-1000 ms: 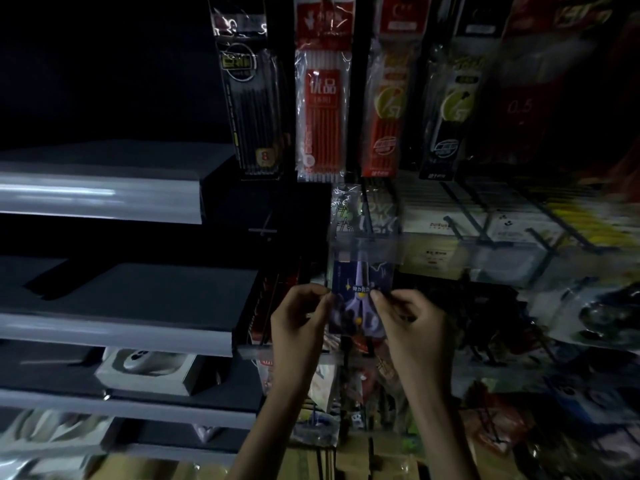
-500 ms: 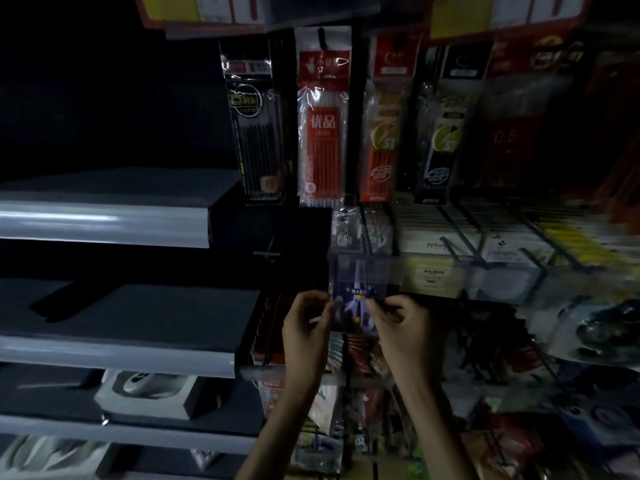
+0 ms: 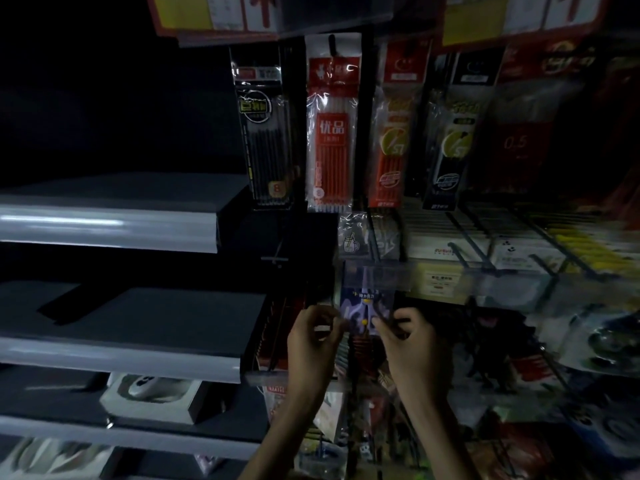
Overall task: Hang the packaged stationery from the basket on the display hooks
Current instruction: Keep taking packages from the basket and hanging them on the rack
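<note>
A blue card pack of scissors (image 3: pixel 365 308) is held upright in front of the display rack, its top edge tucked behind a clear plastic price strip (image 3: pixel 377 277). My left hand (image 3: pixel 317 336) pinches the pack's left edge. My right hand (image 3: pixel 410 337) pinches its right edge. The hook that the pack sits at is hidden behind the strip. The basket is out of view.
Packs of pens and refills (image 3: pixel 332 123) hang on hooks above. Rows of boxed goods on long hooks (image 3: pixel 485 247) run to the right. Grey shelves (image 3: pixel 114 230) jut out on the left, one with a boxed mouse (image 3: pixel 156 393). More hanging packs fill the dim lower right.
The view has tilted upward, so the rack sits lower in frame. Both hands have kept their pinch on the scissors pack, which now sits higher against the clear strip.
</note>
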